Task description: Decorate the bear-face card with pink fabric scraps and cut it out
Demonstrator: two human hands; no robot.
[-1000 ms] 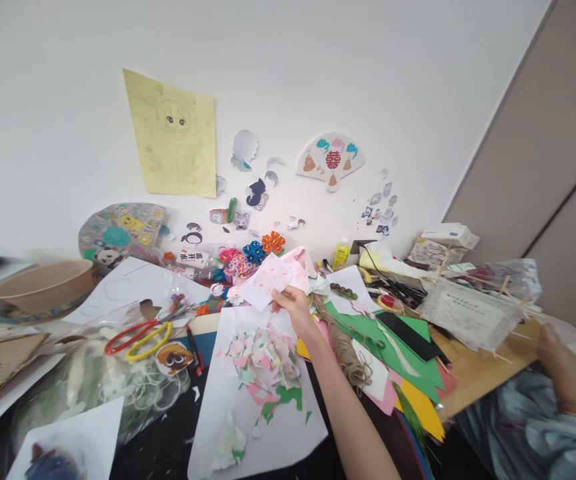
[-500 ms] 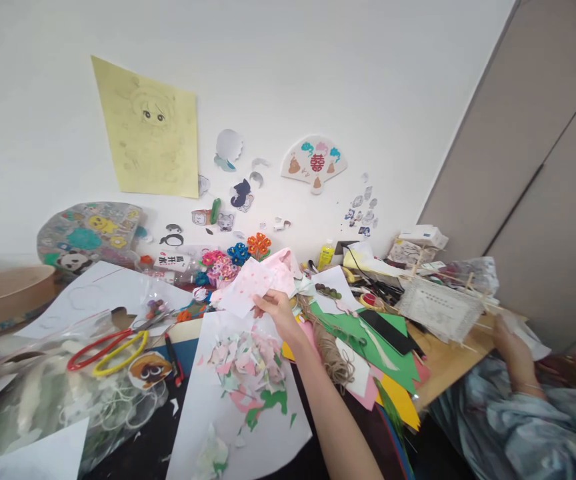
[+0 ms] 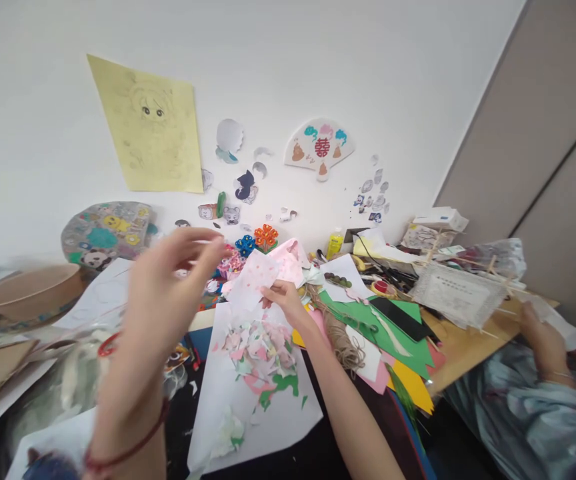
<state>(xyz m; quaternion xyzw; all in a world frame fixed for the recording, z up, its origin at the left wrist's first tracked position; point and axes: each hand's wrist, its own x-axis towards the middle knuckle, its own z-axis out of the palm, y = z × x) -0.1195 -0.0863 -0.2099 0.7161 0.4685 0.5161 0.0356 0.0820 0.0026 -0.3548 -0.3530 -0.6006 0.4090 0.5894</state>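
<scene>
My right hand (image 3: 287,302) pinches the lower edge of a piece of paper with small pink spots (image 3: 254,277), held above the table. Below it, a heap of torn paper scraps (image 3: 263,353) in pink, white and green lies on a white sheet (image 3: 218,420). Nearer the camera and slightly blurred, my left hand (image 3: 168,287) is raised to the left of the sheet. Its fingers are bent, with a gap to the thumb, and nothing shows between them. It covers much of the red-handled scissors (image 3: 109,345).
Right of the sheet lie a twine bundle (image 3: 341,340), green paper (image 3: 363,313) and a black phone (image 3: 399,318). A bowl (image 3: 28,293) stands at the left. Crochet flowers (image 3: 267,236) are at the back. At far right another person's hand (image 3: 543,337) holds paper.
My left hand has come into view from the left, in front of the scissors. My right hand keeps its grip on the spotted paper. The whole view has shifted slightly.
</scene>
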